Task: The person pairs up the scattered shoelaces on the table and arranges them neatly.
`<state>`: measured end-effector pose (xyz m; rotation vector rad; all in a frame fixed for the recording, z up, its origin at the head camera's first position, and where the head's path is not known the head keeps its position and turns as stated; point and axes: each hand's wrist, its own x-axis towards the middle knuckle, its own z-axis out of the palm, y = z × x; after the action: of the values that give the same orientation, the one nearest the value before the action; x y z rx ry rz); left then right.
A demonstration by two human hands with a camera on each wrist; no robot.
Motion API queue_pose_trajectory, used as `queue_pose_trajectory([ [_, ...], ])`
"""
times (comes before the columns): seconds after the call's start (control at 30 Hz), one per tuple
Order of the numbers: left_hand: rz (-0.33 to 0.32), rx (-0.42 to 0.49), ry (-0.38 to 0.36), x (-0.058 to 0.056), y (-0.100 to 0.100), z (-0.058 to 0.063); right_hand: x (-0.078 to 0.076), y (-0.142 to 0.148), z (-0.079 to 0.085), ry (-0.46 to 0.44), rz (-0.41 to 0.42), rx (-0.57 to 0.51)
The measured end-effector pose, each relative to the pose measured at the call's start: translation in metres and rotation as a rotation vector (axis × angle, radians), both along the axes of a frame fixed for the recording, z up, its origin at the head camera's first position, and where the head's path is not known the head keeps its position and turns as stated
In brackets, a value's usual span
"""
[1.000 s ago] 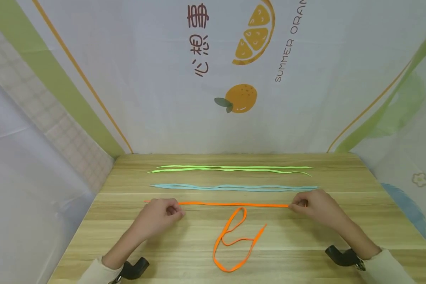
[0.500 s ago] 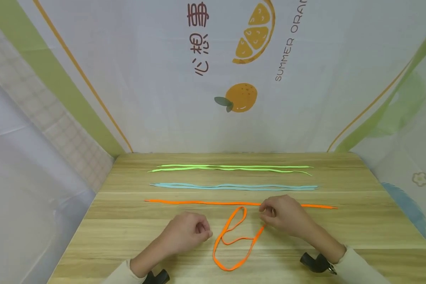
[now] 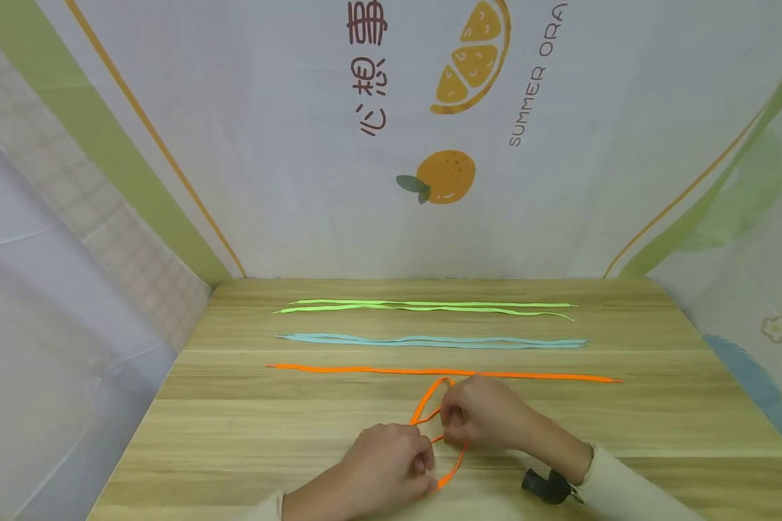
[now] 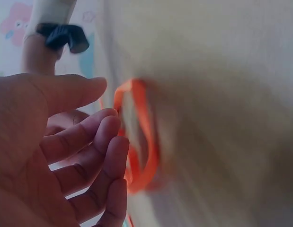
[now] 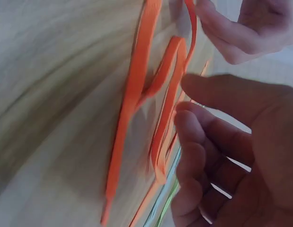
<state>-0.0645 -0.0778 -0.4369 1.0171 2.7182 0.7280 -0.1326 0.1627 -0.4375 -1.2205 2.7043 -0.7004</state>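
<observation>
A loosely looped orange shoelace (image 3: 425,402) lies near the table's front, partly covered by both hands in the head view. My left hand (image 3: 391,463) hovers by its lower left side. In the left wrist view, the thumb and fingertips stand apart, and the orange loop (image 4: 144,118) shows beyond them. Over the loop's right side is my right hand (image 3: 489,416); its thumb and index finger (image 5: 189,113) are close together, with the lace (image 5: 170,109) passing just behind them. Neither hand visibly grips it. A second orange shoelace (image 3: 365,370) lies straight across the table behind the loop.
Farther back, a pair of light blue shoelaces (image 3: 303,338) and a pair of bright green shoelaces (image 3: 495,304) lie stretched sideways. The wooden table (image 3: 195,434) meets a printed white cloth (image 3: 300,217) at its back edge. Black wrist mounts (image 3: 547,486) stick out under the wrists.
Both hands have let go of the straight orange shoelace's ends and moved inward and nearer the front, to the looped orange shoelace. The straight lace stays in place.
</observation>
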Motion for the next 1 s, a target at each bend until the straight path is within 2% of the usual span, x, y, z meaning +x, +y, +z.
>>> queue_pose_trajectory([
  [0.27, -0.069, -0.138, 0.080, 0.004, 0.010, -0.013, 0.003, -0.004, -0.003, 0.016, -0.006, 0.082],
  [0.47, -0.088, -0.130, 0.154, 0.005, 0.007, -0.015, 0.000, 0.002, -0.008, -0.028, -0.009, 0.055],
  [0.6, -0.087, -0.113, 0.143, 0.006, 0.000, -0.014, -0.005, 0.013, -0.009, -0.105, -0.033, -0.013],
  [0.7, -0.079, -0.135, 0.123, 0.006, -0.006, -0.011, -0.009, 0.026, -0.008, -0.144, -0.053, -0.082],
  [0.83, -0.069, -0.145, 0.108, 0.006, -0.011, -0.005, -0.015, 0.041, -0.007, -0.131, -0.070, -0.121],
  [1.0, -0.058, -0.132, 0.153, 0.002, -0.004, 0.003, -0.020, 0.051, -0.001, -0.134, -0.082, -0.105],
])
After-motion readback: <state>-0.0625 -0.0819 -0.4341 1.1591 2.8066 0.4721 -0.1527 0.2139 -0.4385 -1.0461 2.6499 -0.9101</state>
